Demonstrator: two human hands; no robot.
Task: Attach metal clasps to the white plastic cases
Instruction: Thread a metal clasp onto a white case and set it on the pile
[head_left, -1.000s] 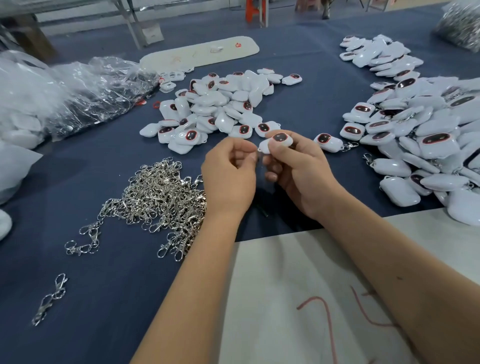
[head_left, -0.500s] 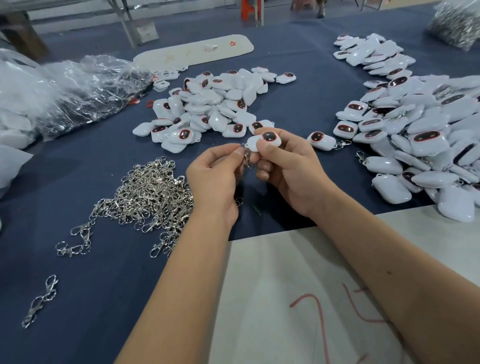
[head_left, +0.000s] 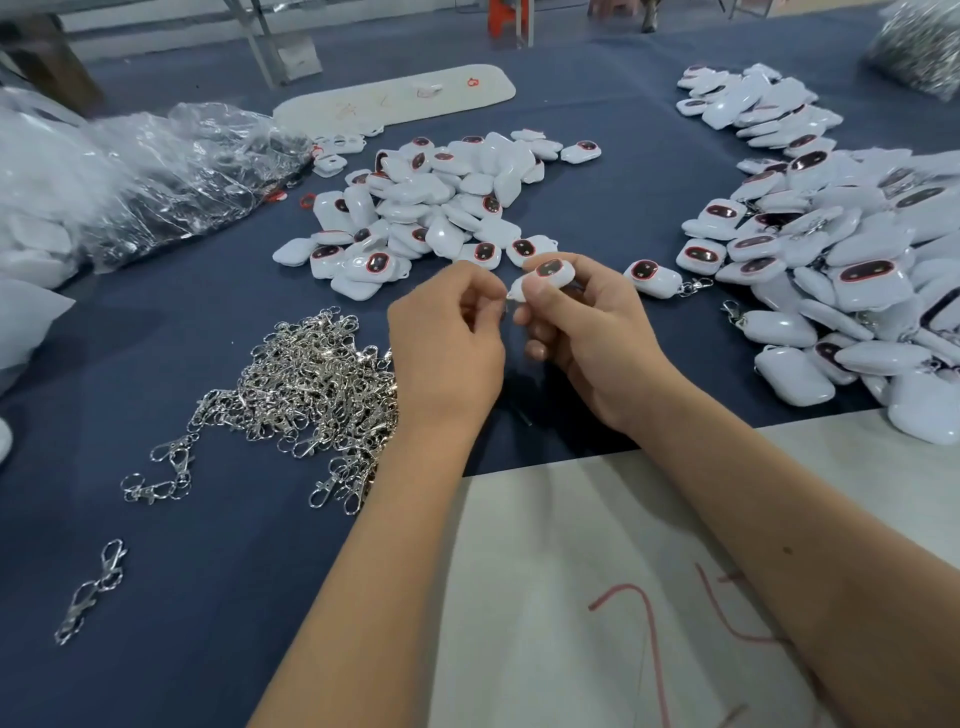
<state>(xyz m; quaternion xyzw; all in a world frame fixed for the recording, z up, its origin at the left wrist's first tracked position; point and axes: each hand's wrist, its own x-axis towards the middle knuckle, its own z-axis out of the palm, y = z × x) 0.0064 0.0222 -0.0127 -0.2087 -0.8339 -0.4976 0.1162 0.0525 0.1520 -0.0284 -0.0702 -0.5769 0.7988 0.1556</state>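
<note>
Both hands up over the worktop (head_left: 156, 322), nearly touching. Right hand (head_left: 587, 332) grips a white plastic case (head_left: 543, 278), thumb across its near side, dark red-rimmed window facing up. Left hand (head_left: 447, 338) has fingers curled with fingertips pinched together right at the case's left end; whatever it pinches is too blurred and hidden to identify.

Loose metal clasps (head_left: 311, 379) piled just left of the left hand, partly behind the wrist; a stray clasp (head_left: 91, 590) lies well to the left and nearer the body. Heap of bare cases (head_left: 431, 208) just beyond the hands. Big heap of cases with clasps on (head_left: 852, 260) to the right of the right hand; one finished case (head_left: 654, 278) sits just beside that hand's knuckles. Crumpled clear plastic bags (head_left: 171, 171) far left. Pale sheet with red marks (head_left: 597, 597) under both forearms.
</note>
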